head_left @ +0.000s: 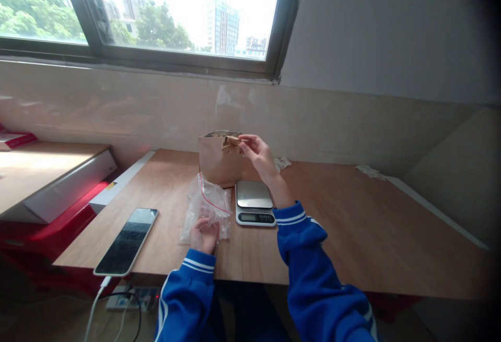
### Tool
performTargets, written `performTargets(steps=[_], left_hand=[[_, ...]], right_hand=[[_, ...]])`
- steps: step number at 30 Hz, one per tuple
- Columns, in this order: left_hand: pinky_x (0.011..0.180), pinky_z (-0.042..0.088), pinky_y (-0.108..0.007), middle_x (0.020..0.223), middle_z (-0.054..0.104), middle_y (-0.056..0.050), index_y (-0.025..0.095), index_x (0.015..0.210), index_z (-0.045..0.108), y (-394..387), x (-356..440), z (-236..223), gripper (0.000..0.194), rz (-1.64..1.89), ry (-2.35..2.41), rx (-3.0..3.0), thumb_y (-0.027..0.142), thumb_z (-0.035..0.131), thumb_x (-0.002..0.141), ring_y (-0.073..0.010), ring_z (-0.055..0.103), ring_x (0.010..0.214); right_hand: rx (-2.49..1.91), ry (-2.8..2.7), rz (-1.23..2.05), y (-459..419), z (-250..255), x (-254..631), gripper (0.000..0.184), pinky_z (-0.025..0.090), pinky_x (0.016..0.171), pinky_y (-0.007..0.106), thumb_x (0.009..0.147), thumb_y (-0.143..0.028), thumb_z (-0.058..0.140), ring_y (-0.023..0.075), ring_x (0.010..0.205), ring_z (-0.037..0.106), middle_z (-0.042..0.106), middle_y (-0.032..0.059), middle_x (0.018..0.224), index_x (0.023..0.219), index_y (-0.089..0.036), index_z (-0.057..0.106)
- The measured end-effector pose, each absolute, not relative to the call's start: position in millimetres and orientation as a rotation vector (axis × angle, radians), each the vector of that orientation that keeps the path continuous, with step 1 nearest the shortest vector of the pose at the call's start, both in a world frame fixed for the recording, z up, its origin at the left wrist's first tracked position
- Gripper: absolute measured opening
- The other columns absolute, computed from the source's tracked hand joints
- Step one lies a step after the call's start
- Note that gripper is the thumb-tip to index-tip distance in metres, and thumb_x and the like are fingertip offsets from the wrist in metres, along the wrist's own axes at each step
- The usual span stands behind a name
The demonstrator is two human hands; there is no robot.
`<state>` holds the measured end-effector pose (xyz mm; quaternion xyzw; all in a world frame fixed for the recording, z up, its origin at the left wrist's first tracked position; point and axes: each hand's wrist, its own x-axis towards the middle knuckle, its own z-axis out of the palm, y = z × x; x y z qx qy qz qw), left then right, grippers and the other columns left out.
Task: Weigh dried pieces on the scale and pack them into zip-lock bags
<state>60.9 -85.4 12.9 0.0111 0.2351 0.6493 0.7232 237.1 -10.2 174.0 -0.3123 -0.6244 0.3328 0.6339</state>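
Wooden table (332,227) is standing below a bright window (176,8), holding a scale (254,196) and a plugged-in phone (127,242).
The right hand (258,156) is pinching a brown piece (230,144) near the top of the paper bag (217,162); the left hand (204,236) is curling at a clear bag (194,201), its grip unclear.
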Motion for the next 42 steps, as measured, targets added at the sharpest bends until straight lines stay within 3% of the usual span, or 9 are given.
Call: performTargets(steps=[7,13,23,29,35,42], left_hand=[[0.061,0.053,-0.024,0.065,0.065,0.0,0.018,0.071,0.061,-85,60,12,0.028,1.426,0.554,-0.005,-0.005,0.046,0.066,-0.0123,0.063,0.059],[0.063,0.055,-0.026,0.083,0.071,-0.003,0.018,0.09,0.067,-85,60,12,0.04,1.438,0.534,0.021,-0.006,0.046,0.066,-0.0152,0.067,0.069],[0.065,0.055,-0.026,0.1,0.073,-0.002,0.025,0.108,0.068,-83,59,7,0.056,1.441,0.528,0.048,-0.005,0.047,0.065,-0.0171,0.068,0.079],[0.062,0.053,-0.025,0.105,0.072,-0.003,0.026,0.114,0.065,-83,58,5,0.058,1.437,0.543,0.061,-0.004,0.046,0.068,-0.0156,0.068,0.076],[0.069,0.054,-0.025,0.112,0.071,-0.003,0.028,0.122,0.061,-83,57,6,0.065,1.438,0.491,0.079,-0.005,0.045,0.068,-0.017,0.068,0.089],[0.076,0.055,-0.026,0.118,0.068,-0.005,0.028,0.128,0.057,-80,54,-3,0.067,1.415,0.379,0.15,-0.004,0.044,0.071,-0.0179,0.067,0.099]], right_hand=[[-0.843,-1.596,0.331,53,205,208,0.017,0.047,0.092,0.036,0.088,-0.032,0.054,0.0191,0.096,0.061,0.064,0.0055,0.104,0.103,-0.023,0.052],[-0.955,-1.714,0.205,70,184,197,0.013,0.045,0.089,0.032,0.089,-0.024,0.049,0.0194,0.097,0.059,0.062,0.0102,0.104,0.101,-0.02,0.051],[-0.85,-1.758,0.378,51,175,198,0.022,0.047,0.081,0.027,0.089,-0.037,0.05,0.0155,0.088,0.059,0.061,0.006,0.103,0.103,-0.02,0.051],[-0.778,-1.49,0.534,40,169,199,0.021,0.048,0.081,0.026,0.086,-0.037,0.043,0.0158,0.09,0.059,0.059,0.0051,0.097,0.098,-0.021,0.048],[-0.73,-1.217,0.749,46,164,207,0.022,0.05,0.072,0.027,0.081,-0.037,0.038,0.0153,0.079,0.059,0.059,0.0041,0.092,0.096,-0.022,0.043],[-0.759,-1.42,0.524,36,163,206,0.016,0.046,0.078,0.026,0.08,-0.033,0.043,0.0147,0.082,0.055,0.055,0.0022,0.089,0.09,-0.022,0.047]])
